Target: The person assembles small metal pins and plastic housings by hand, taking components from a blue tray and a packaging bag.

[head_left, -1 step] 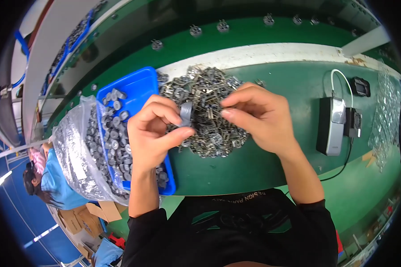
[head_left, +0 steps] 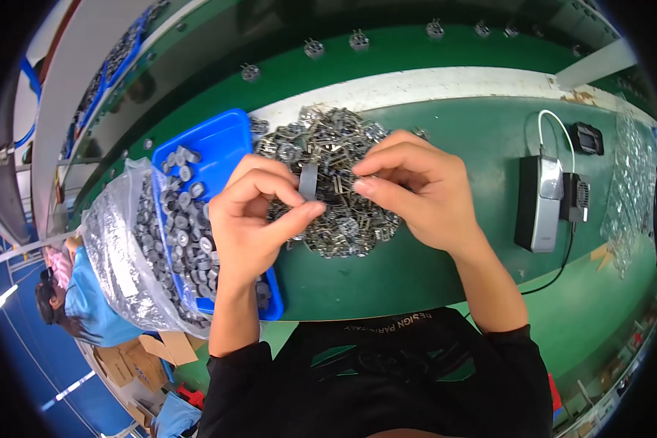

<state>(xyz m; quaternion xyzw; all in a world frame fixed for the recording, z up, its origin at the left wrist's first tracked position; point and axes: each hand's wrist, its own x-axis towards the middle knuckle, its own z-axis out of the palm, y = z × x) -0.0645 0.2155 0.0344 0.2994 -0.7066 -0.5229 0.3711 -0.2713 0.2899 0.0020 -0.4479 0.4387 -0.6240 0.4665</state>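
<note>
Between the thumb and forefinger of my left hand (head_left: 252, 208) is a small round grey part (head_left: 309, 182), seen nearly edge-on. My right hand (head_left: 420, 186) faces it a short way off, thumb and forefinger close together; whatever they pinch is too small to make out. Beneath both hands lies a heap of small metal parts (head_left: 343, 237) with shiny prongs, on the green bench (head_left: 372, 285). To the left of my left hand, a blue bin (head_left: 223, 142) contains many grey round parts (head_left: 186, 223) like the held one.
A clear plastic bag (head_left: 120, 252) of grey parts leans against the bin. On the right are a black-and-silver device (head_left: 539, 208), its cable and clear plastic wrap (head_left: 628, 190). Several finished-looking round pieces (head_left: 359, 39) sit on the green strip behind the white ledge (head_left: 445, 78). Another person (head_left: 98, 292) is at far left.
The grey part in my left hand has turned and now shows more of its edge. My right hand has shifted slightly left, and the whole view has moved a little.
</note>
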